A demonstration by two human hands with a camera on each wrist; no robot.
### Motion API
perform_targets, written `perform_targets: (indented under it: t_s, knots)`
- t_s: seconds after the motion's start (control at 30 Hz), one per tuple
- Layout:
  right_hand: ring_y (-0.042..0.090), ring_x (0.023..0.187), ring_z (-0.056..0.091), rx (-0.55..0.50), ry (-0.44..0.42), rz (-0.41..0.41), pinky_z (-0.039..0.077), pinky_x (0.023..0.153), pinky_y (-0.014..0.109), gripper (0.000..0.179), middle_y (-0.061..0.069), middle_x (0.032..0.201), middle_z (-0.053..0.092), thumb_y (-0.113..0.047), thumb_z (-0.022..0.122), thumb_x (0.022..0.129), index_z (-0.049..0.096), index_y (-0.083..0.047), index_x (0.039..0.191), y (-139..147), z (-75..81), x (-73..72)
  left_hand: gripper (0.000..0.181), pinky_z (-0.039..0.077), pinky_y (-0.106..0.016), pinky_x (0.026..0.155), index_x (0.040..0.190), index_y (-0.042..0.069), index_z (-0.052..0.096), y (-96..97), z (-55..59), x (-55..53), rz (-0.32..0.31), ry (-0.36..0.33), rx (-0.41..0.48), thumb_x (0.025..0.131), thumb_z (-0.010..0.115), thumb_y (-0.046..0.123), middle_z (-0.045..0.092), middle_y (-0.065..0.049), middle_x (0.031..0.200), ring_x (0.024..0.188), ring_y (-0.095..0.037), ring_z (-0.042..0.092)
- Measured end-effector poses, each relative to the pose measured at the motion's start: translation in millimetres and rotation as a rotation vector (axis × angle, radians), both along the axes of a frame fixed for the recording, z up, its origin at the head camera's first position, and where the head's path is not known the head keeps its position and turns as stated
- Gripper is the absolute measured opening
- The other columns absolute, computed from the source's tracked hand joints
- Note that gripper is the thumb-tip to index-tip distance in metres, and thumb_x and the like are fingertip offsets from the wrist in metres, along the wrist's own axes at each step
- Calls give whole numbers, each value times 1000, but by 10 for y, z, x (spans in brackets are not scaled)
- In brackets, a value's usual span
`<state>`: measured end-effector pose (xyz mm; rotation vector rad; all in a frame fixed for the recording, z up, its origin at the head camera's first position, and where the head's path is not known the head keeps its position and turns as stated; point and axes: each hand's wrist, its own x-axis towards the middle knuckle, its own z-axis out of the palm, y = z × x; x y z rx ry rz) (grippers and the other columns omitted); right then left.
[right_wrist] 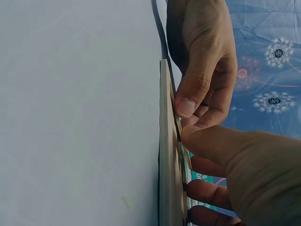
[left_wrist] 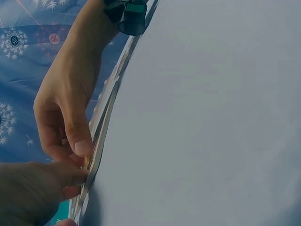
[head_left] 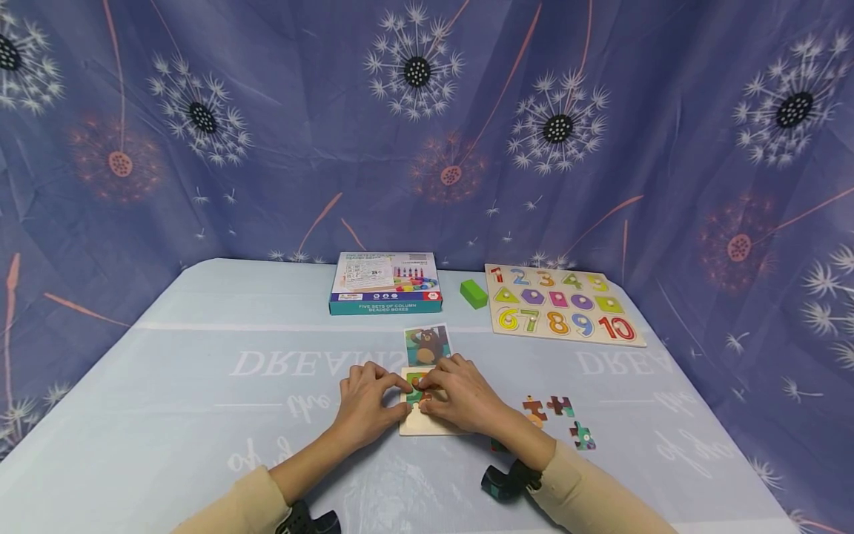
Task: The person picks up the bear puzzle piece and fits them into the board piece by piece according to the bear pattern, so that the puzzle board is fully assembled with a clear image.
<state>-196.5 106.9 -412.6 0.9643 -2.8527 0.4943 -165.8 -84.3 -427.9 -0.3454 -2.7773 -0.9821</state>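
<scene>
A pale wooden puzzle board (head_left: pixel 416 426) lies before me, with colourful jigsaw pieces (head_left: pixel 415 397) in its upper left part. My left hand (head_left: pixel 365 406) is at the board's left side, thumb and index finger bent onto the edge of a piece. From the right, my right hand (head_left: pixel 467 397) pinches a piece between thumb and fingertips, facing the left fingertips. In the right wrist view a thin piece (right_wrist: pixel 187 159) stands tilted at the board under the right fingers. The right hand covers much of the board. A bear picture card (head_left: pixel 428 345) lies just behind it.
Several loose jigsaw pieces (head_left: pixel 560 406) lie right of the board, one partly under the right forearm. Farther back are a boxed bead set (head_left: pixel 385 285), a green block (head_left: pixel 474 294) and a wooden number board (head_left: pixel 567 305). A patterned curtain (head_left: pixel 300 148) hangs behind the table.
</scene>
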Motion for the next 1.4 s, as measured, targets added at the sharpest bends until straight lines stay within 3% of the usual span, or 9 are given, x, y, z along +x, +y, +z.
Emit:
perform_targets:
  t_s: [1.4]
  knots:
    - [9,87,43,-27,2,13,35,79,31,22,-8,92,59,-39,72,80,73,-25,97,6,-27,-14,17,25,-44,82,88,23,69,24,12,-3,5,16,0,72,74,26,50,-1,94,92,-20,37]
